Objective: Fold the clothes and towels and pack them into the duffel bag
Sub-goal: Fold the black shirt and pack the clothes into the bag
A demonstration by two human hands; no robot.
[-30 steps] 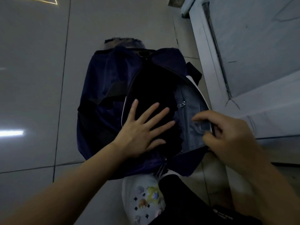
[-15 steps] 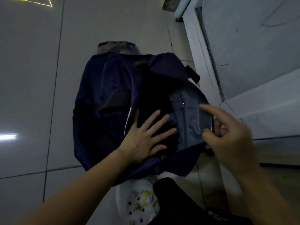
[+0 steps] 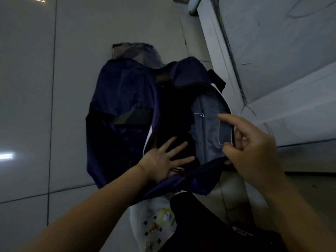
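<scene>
Since the earlier frame our left hand has slid deeper into the bag's mouth, and our right hand has drawn the grey flap a little wider, with its forefinger now lifted off the cloth.

We order what we see from largest to smallest. First comes the tiled floor, on which everything lies, with a pale door frame along the right. On it rests the navy duffel bag, unzipped and sagging, with a mesh end pocket at its far end. Inside the opening lies a dark folded garment, too dim for us to name more closely. To its right stands the grey lining flap, bearing a small zip pull. Near our knees a white clog with little charms shows under the bag's near end.

Our left hand lies flat, fingers spread and straight, pressing the garment down. Our right hand's grip is clamped on the flap's rim, thumb and lower fingers pinching it, forefinger pointing free.

We judge the step in hand to be packing: settling the garment low. Next, we think, the flap must be kept wide and the cloth pushed flat toward the far end, leaving room for more.
</scene>
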